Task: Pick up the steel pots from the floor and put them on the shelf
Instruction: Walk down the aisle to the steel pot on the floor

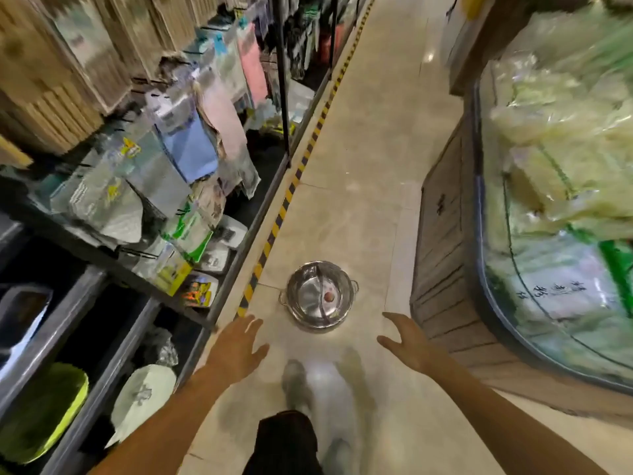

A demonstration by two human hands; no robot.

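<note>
Dark trouser leg [286, 440] at bottom centre, nearest the lens; blurred grey shoe [295, 383] ahead of it on the floor [359, 186], a second shoe [337, 455] lower right. Both forearms bare, reaching forward and down.

Left hand [238, 347]: fingers spread wide, palm down, holding nothing. It is over the floor just by the yellow-and-black striped tape [274, 228] that runs along the foot of the shelf [113, 265].

Right hand [407, 341]: open too, thumb and fingers apart in a loose curve, empty.

Steel pot [319, 295]: upright on the pale floor tiles, mid-aisle, ahead of and between the two hands, touching neither. Small side handles on the rim; a divider strip crosses the inside; a small reddish round thing shows on its bottom (a sticker or an object, cannot tell which).

Left side: dark shelf, packed with hanging packets and cloths, bins below holding a lime-green item [41, 409] and a pale one [144, 399].

Right side: wood-panelled bench [442, 255] with a glass-fronted display holding pale bagged goods. Heavy motion blur at both edges.
</note>
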